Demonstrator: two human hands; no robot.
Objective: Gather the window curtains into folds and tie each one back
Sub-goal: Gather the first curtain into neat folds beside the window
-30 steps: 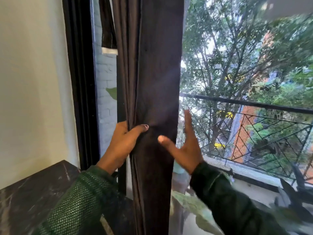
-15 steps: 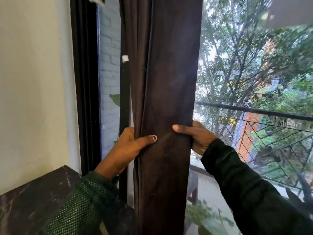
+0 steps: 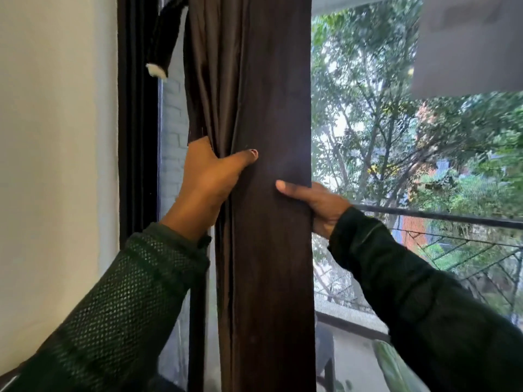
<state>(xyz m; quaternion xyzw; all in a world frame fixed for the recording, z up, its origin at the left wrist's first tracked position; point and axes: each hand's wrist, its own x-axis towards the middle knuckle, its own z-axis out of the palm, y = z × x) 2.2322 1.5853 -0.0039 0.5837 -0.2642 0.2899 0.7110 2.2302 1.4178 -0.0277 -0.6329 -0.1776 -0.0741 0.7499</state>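
Left hand (image 3: 209,179): wrapped round the gathered folds at the curtain's left edge, thumb laid across the front, fingers hidden behind the cloth.
Right hand (image 3: 317,202): clasps the curtain's right edge, thumb on the front face, fingers out of sight behind.
Curtain (image 3: 268,108): dark brown, hanging upright between the two hands, pleats bunched on the left, a flat panel toward the right; stands in front of the window, just right of the window frame (image 3: 135,108).
Tie-back strap (image 3: 165,38): dark, white-tipped, dangling up left beside the curtain; neither hand holds it.
Risks, as judged:
- Freeing a hand to reach the strap may let the flat right panel spring open, since only the thumb pins it.
- Folds under the left hand look uneven; squeezing harder could crumple rather than pleat.
- The strap hangs high; stretching for it may drag the bundle sideways and loosen the pleats.
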